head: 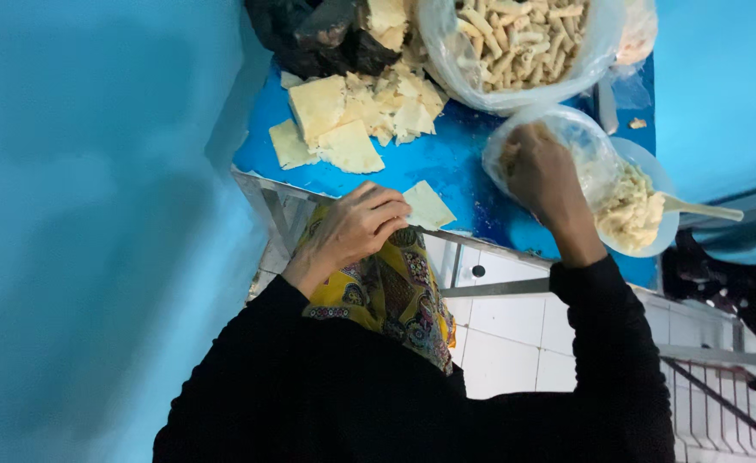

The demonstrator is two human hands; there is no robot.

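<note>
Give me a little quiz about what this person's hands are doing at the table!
1. What does the left hand touch? A) a knife B) a single pale square sheet C) a cup
2. True or false: the right hand holds the spoon.
3. Fill in: the spoon's handle sticks out of a white ____.
Key: 1 B. 2 false; it is at the clear plastic bag. 3 bowl.

A bag of rolled sticks (515, 43) sits beside black bags (309, 34).
</note>
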